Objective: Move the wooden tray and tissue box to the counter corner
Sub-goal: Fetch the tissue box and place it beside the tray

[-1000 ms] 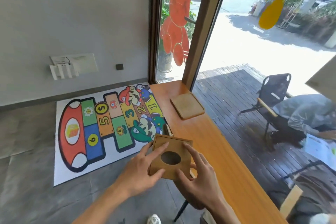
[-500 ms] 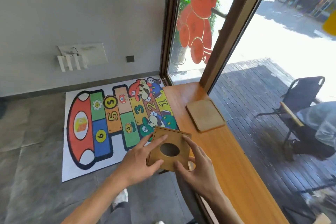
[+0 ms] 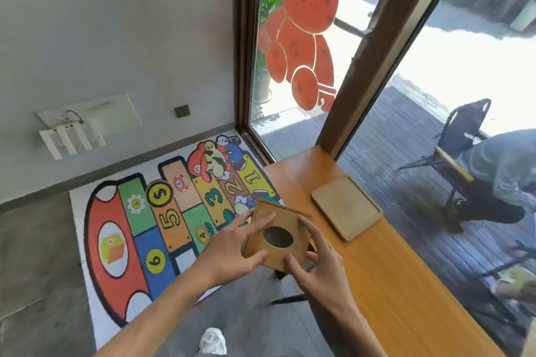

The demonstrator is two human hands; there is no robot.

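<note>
**Head view: both my hands on the tissue box at the counter edge**

Head view: one wooden tissue box (image 3: 278, 236), oval hole on top, dark inside, contents not visible. My left hand (image 3: 229, 252) grips its left side, thumb under the near corner, fingers spread over the top. My right hand (image 3: 320, 265) grips the right and near side, fingers curled around the edge. Box is tilted, at the counter (image 3: 385, 278) near edge, partly over the floor. One wooden tray (image 3: 346, 206), nothing in it, lies flat farther along the counter toward the window corner, apart from the box. One game mat (image 3: 162, 220) on the floor.
</note>
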